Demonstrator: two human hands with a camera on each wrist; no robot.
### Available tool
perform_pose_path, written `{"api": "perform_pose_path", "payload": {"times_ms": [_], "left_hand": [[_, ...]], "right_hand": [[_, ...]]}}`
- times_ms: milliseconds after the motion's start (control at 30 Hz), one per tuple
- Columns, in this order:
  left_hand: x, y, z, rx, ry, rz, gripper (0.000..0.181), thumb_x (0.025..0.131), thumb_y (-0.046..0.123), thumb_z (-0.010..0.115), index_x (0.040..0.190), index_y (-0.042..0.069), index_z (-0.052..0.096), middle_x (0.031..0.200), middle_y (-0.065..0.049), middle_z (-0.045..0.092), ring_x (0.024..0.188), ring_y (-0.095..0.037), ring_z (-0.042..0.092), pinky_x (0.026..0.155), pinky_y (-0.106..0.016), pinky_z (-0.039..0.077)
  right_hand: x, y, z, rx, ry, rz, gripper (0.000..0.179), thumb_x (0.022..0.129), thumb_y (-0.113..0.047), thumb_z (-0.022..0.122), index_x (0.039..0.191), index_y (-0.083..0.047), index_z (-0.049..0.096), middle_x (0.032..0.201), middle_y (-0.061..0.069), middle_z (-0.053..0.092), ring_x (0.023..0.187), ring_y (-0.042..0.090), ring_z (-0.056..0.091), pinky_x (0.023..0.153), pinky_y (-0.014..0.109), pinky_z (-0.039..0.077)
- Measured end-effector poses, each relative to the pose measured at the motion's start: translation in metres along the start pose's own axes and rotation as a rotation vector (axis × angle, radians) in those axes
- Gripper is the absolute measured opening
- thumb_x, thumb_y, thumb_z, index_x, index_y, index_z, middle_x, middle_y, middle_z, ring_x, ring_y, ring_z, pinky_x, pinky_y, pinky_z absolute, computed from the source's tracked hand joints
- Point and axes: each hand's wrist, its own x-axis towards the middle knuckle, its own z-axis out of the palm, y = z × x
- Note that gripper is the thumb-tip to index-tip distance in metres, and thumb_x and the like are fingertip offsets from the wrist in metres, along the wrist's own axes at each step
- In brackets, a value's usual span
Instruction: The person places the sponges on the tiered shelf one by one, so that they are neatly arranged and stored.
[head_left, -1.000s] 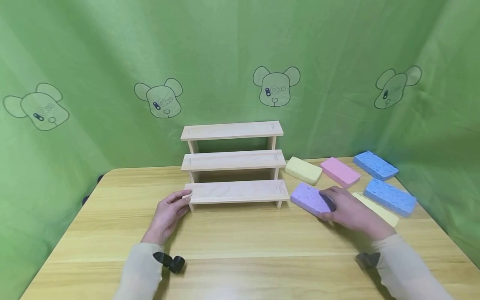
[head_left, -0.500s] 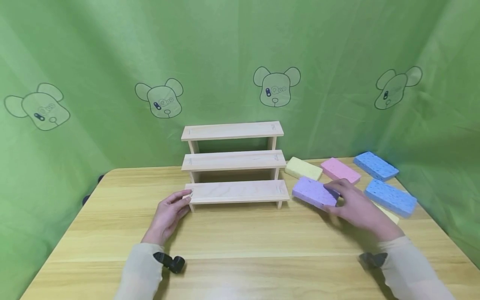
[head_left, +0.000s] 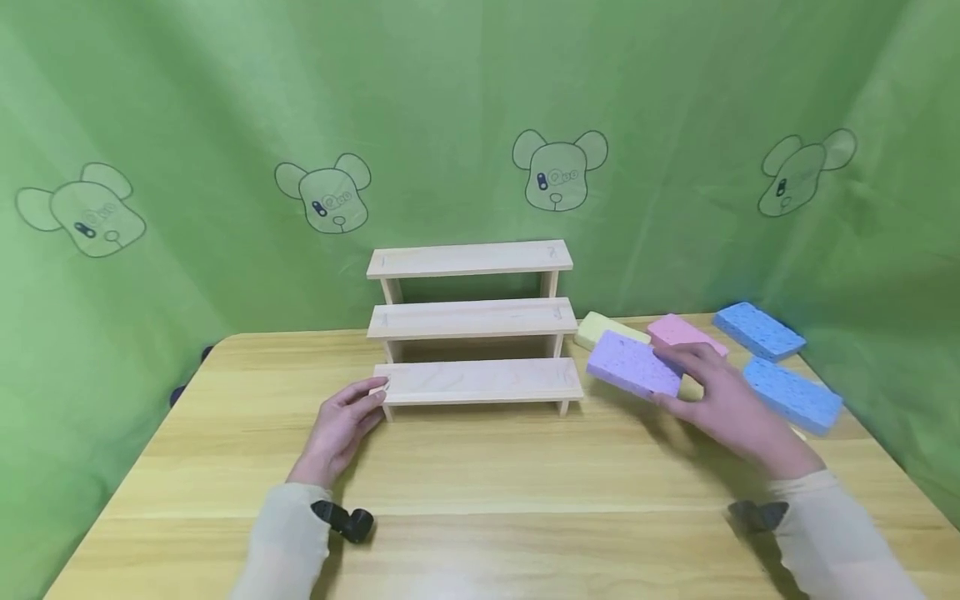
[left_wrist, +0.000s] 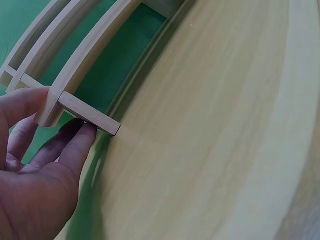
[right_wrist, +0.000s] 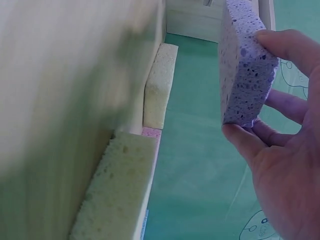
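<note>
A purple sponge (head_left: 632,363) hangs above the table, its near end gripped by my right hand (head_left: 720,400). In the right wrist view the thumb and fingertips pinch the purple sponge (right_wrist: 245,65) along its edges, well away from the tabletop. At the left end of a three-step wooden shelf (head_left: 476,383), my left hand (head_left: 341,429) holds the lowest step. The left wrist view shows the thumb on top of the step's end and fingers by the leg (left_wrist: 90,112) underneath.
Behind the purple sponge lie a yellow sponge (head_left: 594,327) and a pink sponge (head_left: 684,330). Two blue sponges (head_left: 757,330) lie farther right. Another yellow sponge (right_wrist: 117,185) is mostly hidden by the right hand in the head view. A green curtain (head_left: 450,108) rises behind the table (head_left: 487,483).
My right hand has lifted the purple sponge off the table and tilted it, uncovering more tabletop beneath. The left hand has stayed on the shelf's end. The head view has shifted slightly.
</note>
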Motion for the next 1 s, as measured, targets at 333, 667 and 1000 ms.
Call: {"api": "perform_pose_path", "payload": {"times_ms": [333,667,1000], "left_hand": [[0.001,-0.001,0.0,-0.023,0.0,0.004,0.035,0.093,-0.002,0.063,0.128,-0.004,0.06,0.142,-0.014,0.043,0.118,-0.024,0.056,0.098,-0.03,0.051],[0.002,0.0,-0.001,0.007,-0.013,0.01,0.037,0.093,0.001,0.064,0.13,-0.003,0.059,0.146,-0.012,0.041,0.124,-0.026,0.051,0.099,-0.03,0.05],[0.001,-0.002,0.0,0.009,-0.008,0.01,0.037,0.093,0.0,0.063,0.13,-0.004,0.058,0.143,-0.014,0.043,0.12,-0.025,0.054,0.099,-0.031,0.05]], "right_hand": [[0.004,-0.003,-0.008,0.009,0.079,-0.098,0.064,0.084,-0.02,0.079,0.138,0.001,0.051,0.135,0.02,0.046,0.112,0.046,0.052,0.091,0.064,0.046],[0.009,-0.014,-0.017,0.051,0.11,-0.1,0.066,0.083,-0.019,0.08,0.14,-0.002,0.051,0.138,0.016,0.047,0.124,0.043,0.045,0.098,0.004,0.028],[0.02,-0.029,-0.025,0.096,0.113,-0.067,0.064,0.082,-0.022,0.082,0.136,-0.001,0.055,0.134,0.018,0.049,0.123,0.043,0.043,0.1,0.066,0.035]]}}
